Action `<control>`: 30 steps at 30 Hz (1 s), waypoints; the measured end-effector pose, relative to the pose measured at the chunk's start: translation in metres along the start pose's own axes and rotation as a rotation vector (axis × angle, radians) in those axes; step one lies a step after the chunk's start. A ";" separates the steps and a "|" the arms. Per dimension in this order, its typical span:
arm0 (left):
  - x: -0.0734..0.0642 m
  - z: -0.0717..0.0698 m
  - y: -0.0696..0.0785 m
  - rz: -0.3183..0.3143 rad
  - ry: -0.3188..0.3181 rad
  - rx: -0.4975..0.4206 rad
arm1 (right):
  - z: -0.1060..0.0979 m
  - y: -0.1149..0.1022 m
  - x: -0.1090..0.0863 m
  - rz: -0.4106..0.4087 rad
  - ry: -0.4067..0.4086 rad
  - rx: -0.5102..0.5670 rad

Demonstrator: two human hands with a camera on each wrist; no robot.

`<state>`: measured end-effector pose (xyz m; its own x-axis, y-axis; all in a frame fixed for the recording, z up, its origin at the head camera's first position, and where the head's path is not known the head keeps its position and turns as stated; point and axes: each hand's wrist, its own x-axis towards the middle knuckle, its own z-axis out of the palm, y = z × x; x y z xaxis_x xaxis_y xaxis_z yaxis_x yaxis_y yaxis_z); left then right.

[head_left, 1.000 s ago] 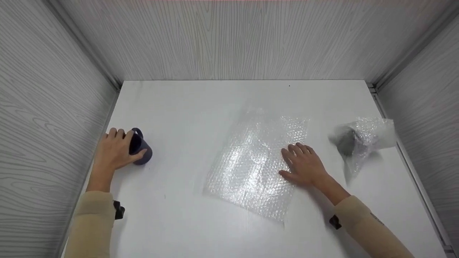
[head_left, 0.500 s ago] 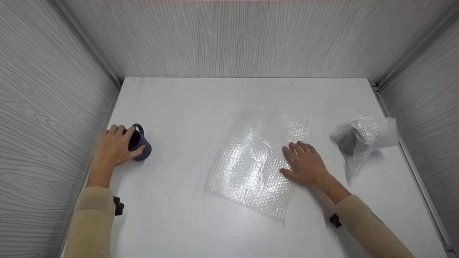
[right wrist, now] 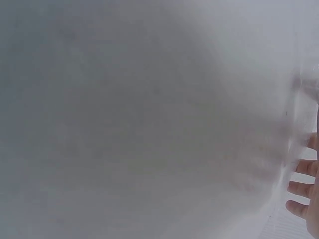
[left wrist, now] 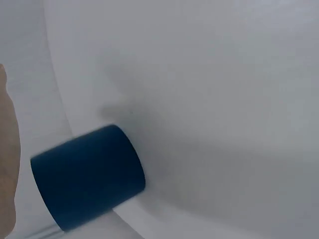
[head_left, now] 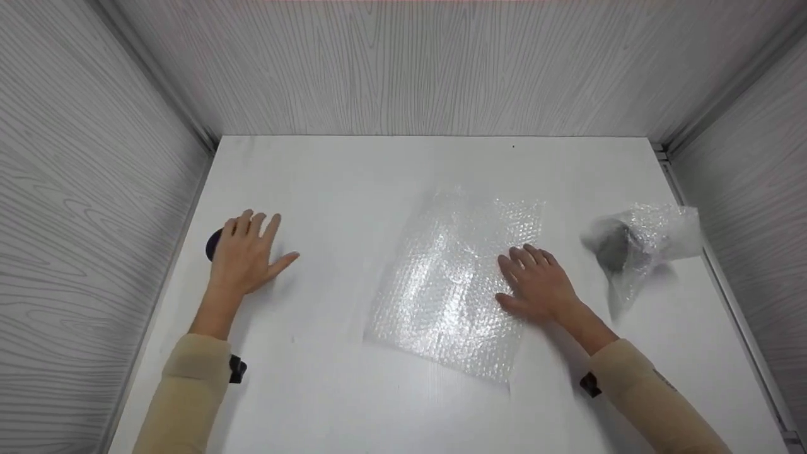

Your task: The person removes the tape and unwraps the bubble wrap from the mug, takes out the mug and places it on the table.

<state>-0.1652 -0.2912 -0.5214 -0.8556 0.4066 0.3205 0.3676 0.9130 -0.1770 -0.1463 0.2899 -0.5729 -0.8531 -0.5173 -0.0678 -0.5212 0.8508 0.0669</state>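
A dark blue mug [head_left: 213, 246] stands near the left edge of the white table, mostly hidden under my left hand [head_left: 241, 257] in the head view. That hand has its fingers spread, with the thumb pointing away from the mug. In the left wrist view the mug [left wrist: 89, 179] shows its plain side, and part of the left hand [left wrist: 7, 159] is at the frame's left border, apart from it. My right hand [head_left: 538, 282] lies with spread fingers over the right edge of a clear bubble wrap sheet [head_left: 451, 296]. Its fingertips [right wrist: 299, 189] show at the right wrist view's border.
On the right of the table [head_left: 353, 170] lies a bundle of bubble wrap [head_left: 656, 230] with a dark grey rounded thing [head_left: 611, 249] inside. Grey wood-grain panels [head_left: 403, 69] enclose the table at the back and both sides.
My left hand has let go of the mug, and its fingers and thumb have spread out toward the right. The visible part of the mug is further left. My right hand stays put.
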 end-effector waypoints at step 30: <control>0.019 0.017 0.186 0.440 -0.140 -0.155 | -0.006 0.015 0.013 0.004 -0.040 0.047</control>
<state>-0.1191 -0.1143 -0.5645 -0.6436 0.7565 0.1163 0.7464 0.6540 -0.1232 -0.1658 0.2957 -0.5671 -0.8531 -0.5107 -0.1069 -0.5154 0.8567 0.0205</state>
